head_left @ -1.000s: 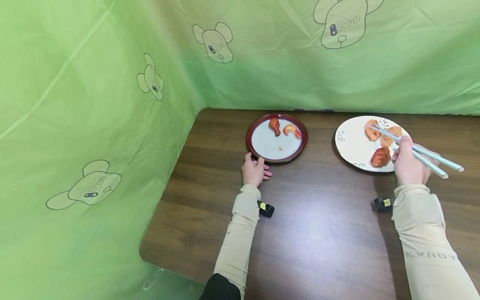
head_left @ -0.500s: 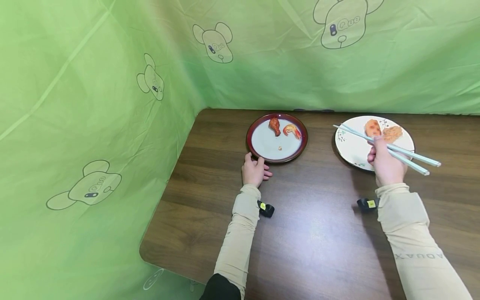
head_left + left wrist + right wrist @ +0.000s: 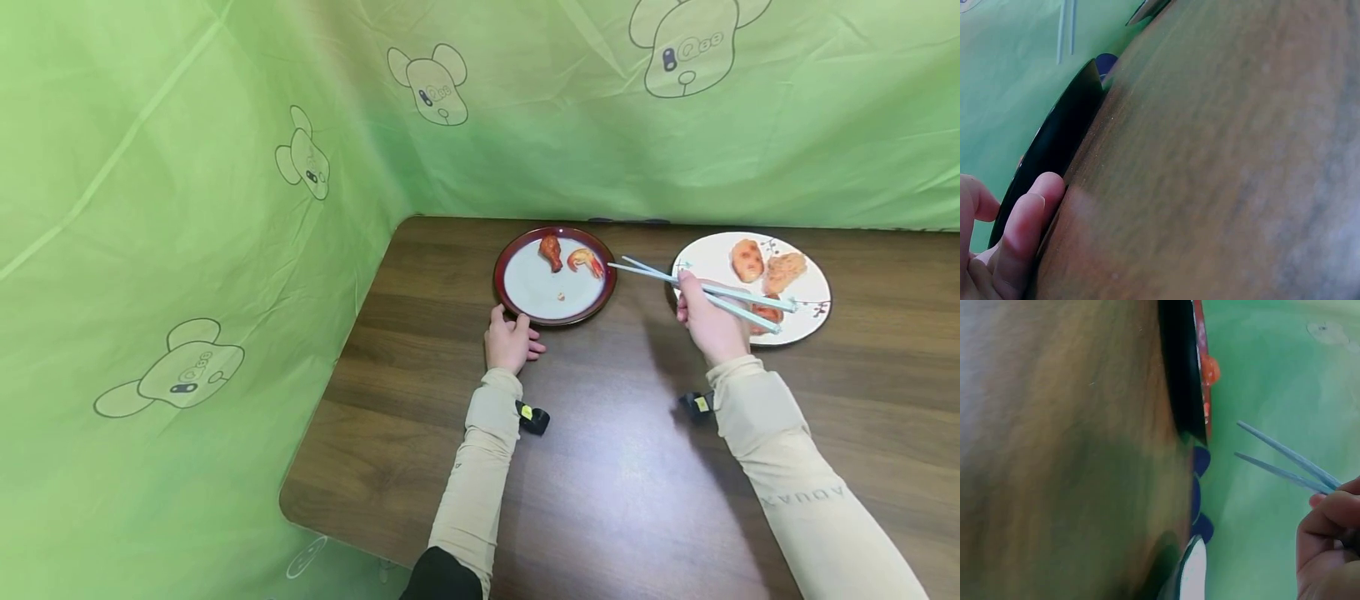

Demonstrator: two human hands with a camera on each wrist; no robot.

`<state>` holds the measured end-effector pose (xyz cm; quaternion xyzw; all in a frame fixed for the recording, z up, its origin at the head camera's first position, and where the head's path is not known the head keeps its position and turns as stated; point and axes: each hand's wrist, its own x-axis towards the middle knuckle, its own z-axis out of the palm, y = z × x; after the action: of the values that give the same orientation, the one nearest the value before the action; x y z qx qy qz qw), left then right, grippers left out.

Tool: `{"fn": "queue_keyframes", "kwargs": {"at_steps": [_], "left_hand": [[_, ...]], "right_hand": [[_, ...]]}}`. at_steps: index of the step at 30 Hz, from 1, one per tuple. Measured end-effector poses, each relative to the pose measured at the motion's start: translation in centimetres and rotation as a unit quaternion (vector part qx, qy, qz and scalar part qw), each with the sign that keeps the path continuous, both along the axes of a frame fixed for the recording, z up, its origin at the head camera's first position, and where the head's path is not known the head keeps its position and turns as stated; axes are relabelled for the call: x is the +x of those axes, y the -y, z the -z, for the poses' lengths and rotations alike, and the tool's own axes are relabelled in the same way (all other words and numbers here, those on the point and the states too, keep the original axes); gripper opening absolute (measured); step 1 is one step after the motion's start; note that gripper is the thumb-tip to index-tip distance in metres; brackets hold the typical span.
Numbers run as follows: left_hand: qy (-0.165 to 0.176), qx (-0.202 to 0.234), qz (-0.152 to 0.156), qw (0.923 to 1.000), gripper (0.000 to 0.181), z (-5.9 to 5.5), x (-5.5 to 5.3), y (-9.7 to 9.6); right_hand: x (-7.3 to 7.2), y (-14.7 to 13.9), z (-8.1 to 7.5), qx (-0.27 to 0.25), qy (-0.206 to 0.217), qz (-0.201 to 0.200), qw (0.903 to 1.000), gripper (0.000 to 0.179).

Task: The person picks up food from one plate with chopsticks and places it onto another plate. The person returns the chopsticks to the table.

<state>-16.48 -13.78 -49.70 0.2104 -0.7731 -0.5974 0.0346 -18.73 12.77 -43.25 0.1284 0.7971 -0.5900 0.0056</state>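
My left hand [image 3: 508, 342] holds the near-left rim of a red-rimmed plate [image 3: 552, 313] on the table; in the left wrist view its fingers [image 3: 1022, 231] lie against the plate's dark underside. A chicken drumstick [image 3: 551, 252], a shrimp [image 3: 586, 262] and a small crumb-like bit [image 3: 561, 297] lie on that plate. My right hand [image 3: 712, 321] grips a pair of pale blue chopsticks [image 3: 649, 272] over the left part of a white patterned plate [image 3: 808, 327]. Their tips are parted with nothing between them, near the red plate's right edge.
On the white plate lie two pale fried pieces [image 3: 747, 260] and a browned piece [image 3: 767, 312], partly covered by the chopsticks. A green cloth [image 3: 525, 167] hangs behind and left of the brown wooden table [image 3: 600, 467]. Each wrist wears a small black camera.
My right hand has swung left with the chopsticks, from above the food on the white plate toward the red-rimmed plate. My left hand and both plates stay in place.
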Motion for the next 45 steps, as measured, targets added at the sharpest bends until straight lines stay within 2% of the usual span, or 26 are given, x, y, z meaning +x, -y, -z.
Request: {"fn": "queue_keyframes", "kwargs": {"at_steps": [4, 11, 16, 28, 45], "left_hand": [[0.001, 0.003, -0.001, 1.0, 0.063, -0.1, 0.0, 0.1], [-0.002, 0.004, 0.002, 1.0, 0.062, -0.3, 0.0, 0.0], [-0.001, 0.002, 0.001, 1.0, 0.061, -0.2, 0.0, -0.1], [-0.001, 0.002, 0.003, 1.0, 0.061, -0.1, -0.1, 0.0], [0.005, 0.001, 0.0, 1.0, 0.061, 0.2, -0.2, 0.1]], "right_hand": [[-0.5, 1.1, -0.3, 0.023, -0.002, -0.019, 0.9996, 0.034], [-1.4, 2.3, -0.7, 0.09, -0.018, -0.065, 0.9937, 0.05], [-2.1, 2.7, -0.9, 0.117, -0.03, -0.079, 0.9895, 0.054], [-3.0, 3.7, -0.7, 0.129, -0.029, -0.085, 0.9875, 0.055], [-3.2, 4.6, 0.0, 0.106, -0.057, -0.075, 0.9899, 0.055]]}}
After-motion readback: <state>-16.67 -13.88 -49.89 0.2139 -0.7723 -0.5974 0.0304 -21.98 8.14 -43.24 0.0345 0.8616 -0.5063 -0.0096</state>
